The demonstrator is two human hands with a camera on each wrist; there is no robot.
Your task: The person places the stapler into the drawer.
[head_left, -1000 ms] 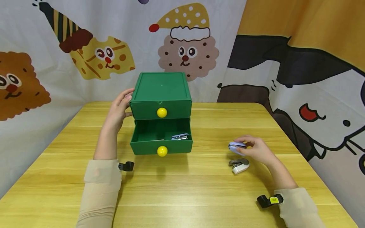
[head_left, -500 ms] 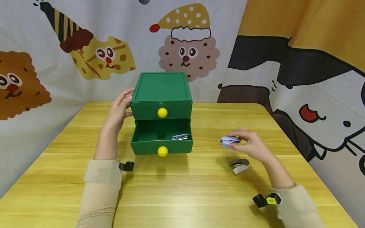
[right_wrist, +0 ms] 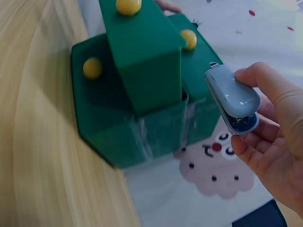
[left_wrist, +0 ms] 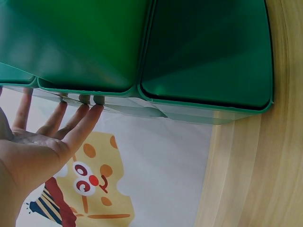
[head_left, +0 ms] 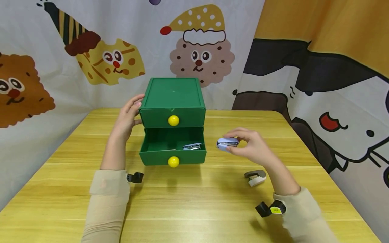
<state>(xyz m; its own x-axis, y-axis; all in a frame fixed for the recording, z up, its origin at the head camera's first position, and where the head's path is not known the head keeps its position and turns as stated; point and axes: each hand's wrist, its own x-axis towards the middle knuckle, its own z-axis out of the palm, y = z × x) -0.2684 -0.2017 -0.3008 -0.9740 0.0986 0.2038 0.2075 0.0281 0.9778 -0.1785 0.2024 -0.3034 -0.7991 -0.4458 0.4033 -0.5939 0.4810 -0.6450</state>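
A green cabinet of drawers [head_left: 173, 92] with yellow knobs stands on the table, its middle drawer [head_left: 157, 158] pulled out. Inside that drawer lies a light-blue stapler [head_left: 192, 146], at the right. My left hand [head_left: 125, 118] rests against the cabinet's left side; in the left wrist view its extended fingers [left_wrist: 85, 124] touch the wall. Between thumb and fingers, my right hand [head_left: 252, 144] pinches another light-blue stapler [head_left: 223, 144], held above the table just right of the drawer. A grey and white stapler [head_left: 257, 179] lies on the table below the right hand.
The wooden table [head_left: 188, 209] reaches back to a printed cloth [head_left: 121, 17] with cartoon figures. In the right wrist view, the bottom drawer's knob [right_wrist: 92, 68] shows beneath the pulled-out drawer. A small black camera [head_left: 263, 209] sits at the right wrist.
My right hand has carried the light-blue stapler left and slightly up, from above the grey and white stapler to near the drawer. The left hand and cabinet have stayed put.
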